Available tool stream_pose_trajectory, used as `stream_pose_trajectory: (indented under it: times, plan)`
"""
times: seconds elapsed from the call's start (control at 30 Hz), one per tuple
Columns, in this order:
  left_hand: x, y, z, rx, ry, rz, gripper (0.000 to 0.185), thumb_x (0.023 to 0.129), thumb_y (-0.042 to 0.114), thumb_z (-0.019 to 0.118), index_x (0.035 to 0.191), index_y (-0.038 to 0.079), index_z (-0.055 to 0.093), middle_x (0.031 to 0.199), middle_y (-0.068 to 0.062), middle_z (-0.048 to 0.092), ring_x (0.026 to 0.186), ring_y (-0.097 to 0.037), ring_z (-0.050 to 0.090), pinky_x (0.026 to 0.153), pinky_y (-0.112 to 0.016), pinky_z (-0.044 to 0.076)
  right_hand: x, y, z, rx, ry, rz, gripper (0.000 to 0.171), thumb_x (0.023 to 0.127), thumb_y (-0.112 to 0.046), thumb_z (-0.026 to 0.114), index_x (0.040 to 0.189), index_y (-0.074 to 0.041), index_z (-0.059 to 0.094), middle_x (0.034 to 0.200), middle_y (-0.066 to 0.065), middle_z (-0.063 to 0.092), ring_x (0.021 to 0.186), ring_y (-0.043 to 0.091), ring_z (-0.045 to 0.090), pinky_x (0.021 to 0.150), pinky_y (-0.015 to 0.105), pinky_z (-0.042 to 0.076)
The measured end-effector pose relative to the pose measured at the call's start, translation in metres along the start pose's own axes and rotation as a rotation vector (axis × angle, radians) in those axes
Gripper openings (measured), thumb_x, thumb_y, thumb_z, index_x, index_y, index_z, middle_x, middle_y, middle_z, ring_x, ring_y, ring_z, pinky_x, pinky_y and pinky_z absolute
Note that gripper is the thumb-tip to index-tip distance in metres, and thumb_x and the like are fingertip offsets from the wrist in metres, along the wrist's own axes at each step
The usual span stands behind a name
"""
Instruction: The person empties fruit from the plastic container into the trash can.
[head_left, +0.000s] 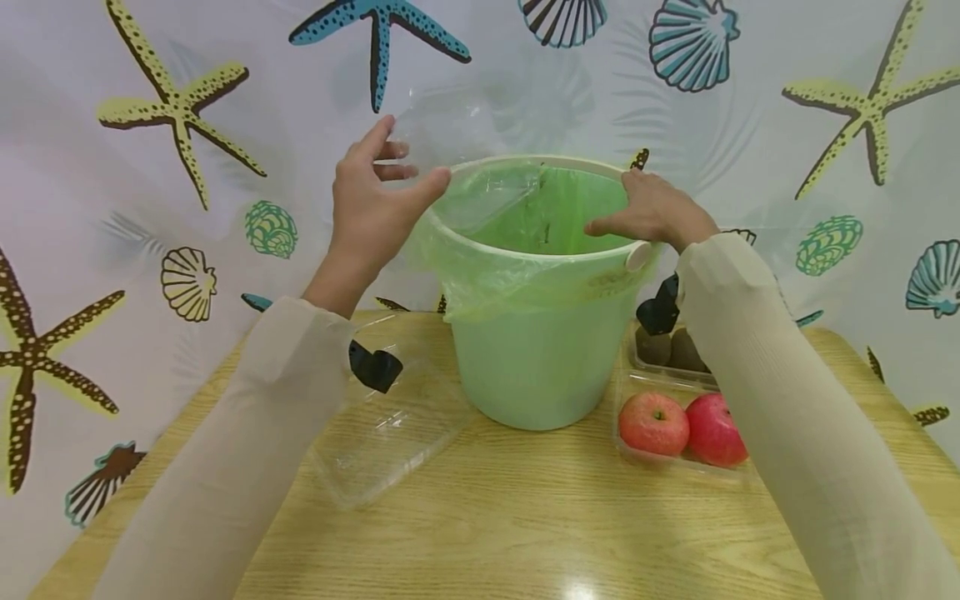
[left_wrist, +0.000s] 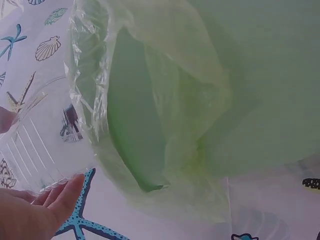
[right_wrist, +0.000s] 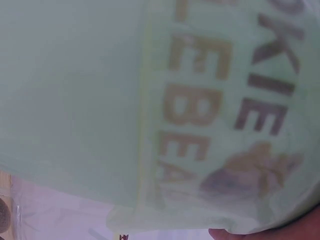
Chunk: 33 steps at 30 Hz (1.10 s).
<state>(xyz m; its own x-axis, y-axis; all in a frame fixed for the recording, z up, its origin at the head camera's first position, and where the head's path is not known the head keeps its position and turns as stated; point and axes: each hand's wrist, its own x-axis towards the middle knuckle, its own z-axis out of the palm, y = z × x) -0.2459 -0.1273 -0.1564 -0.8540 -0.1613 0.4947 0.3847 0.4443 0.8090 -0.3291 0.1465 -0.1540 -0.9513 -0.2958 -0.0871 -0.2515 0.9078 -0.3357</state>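
Green plastic fills my head view: a pale green bucket (head_left: 542, 350) lined with a thin green bag (head_left: 525, 275) stands on the wooden worktop (head_left: 480, 517), just above frame centre. At ten o'clock from the bucket my left hand (head_left: 371, 204) pinches a clear plastic tray (head_left: 465, 142) between thumb and fingers, holding it tilted over the near-left rim so its lower edge dips into the bag's mouth. The left wrist view shows the tray's ribbed wall (left_wrist: 35, 150) against my fingers (left_wrist: 60, 200), with the crinkled bag edge just beside it. At two o'clock my right hand (head_left: 652, 212) rests on the rim, fingers laid fairly straight over the bag's folded edge and pointing inward; I see it grasp nothing. The right wrist view is filled by the bucket's wall with brown printed lettering (right_wrist: 225, 100), too close to read whole.

Another clear tray (head_left: 382, 442) lies empty on the worktop at eight o'clock from the bucket. At four o'clock a tray holds two red apples (head_left: 678, 425), with brown kiwifruit (head_left: 667, 348) behind them. A starfish-and-shell curtain (head_left: 172, 108) hangs behind.
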Motion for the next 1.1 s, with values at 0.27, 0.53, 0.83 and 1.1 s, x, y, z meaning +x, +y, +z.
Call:
stream_pose_trajectory:
  times: [0.27, 0.53, 0.83, 1.1]
  plan:
    - [0.000, -0.002, -0.006, -0.296, -0.018, -0.150, 0.073, 0.087, 0.022, 0.068, 0.150, 0.015, 0.031, 0.116, -0.004, 0.048, 0.107, -0.012, 0.056, 0.077, -0.020, 0.056, 0.000, 0.000, -0.002, -0.006, 0.005, -0.006, 0.097, 0.090, -0.048, 0.054, 0.152, 0.001, -0.003, 0.158, 0.023, 0.000, 0.145, 0.041, 0.006, 0.115, 0.057, 0.016]
    - [-0.002, -0.006, -0.011, -0.478, -0.011, -0.219, 0.069, 0.091, 0.023, 0.064, 0.149, 0.008, 0.030, 0.125, -0.006, 0.044, 0.124, -0.025, 0.052, 0.073, -0.019, 0.056, 0.000, 0.000, -0.002, -0.006, 0.003, -0.003, 0.097, 0.090, -0.049, 0.054, 0.152, 0.000, -0.004, 0.159, 0.022, -0.002, 0.146, 0.041, 0.004, 0.116, 0.057, 0.014]
    - [-0.002, -0.011, -0.012, -0.597, 0.007, -0.316, 0.045, 0.093, 0.030, 0.060, 0.130, 0.005, 0.052, 0.107, -0.005, 0.046, 0.096, -0.016, 0.052, 0.073, -0.020, 0.056, 0.000, 0.001, -0.002, -0.010, 0.003, 0.004, 0.098, 0.090, -0.050, 0.053, 0.152, 0.000, -0.005, 0.159, 0.022, -0.003, 0.146, 0.040, 0.003, 0.116, 0.057, 0.013]
    - [-0.003, -0.018, -0.020, -0.744, 0.006, -0.445, 0.059, 0.092, 0.036, 0.059, 0.134, 0.002, 0.035, 0.091, -0.004, 0.040, 0.088, -0.017, 0.050, 0.073, -0.022, 0.056, 0.001, 0.000, 0.001, 0.000, -0.002, 0.014, 0.097, 0.090, -0.048, 0.054, 0.152, -0.001, -0.004, 0.159, 0.020, -0.003, 0.146, 0.039, 0.003, 0.116, 0.057, 0.014]
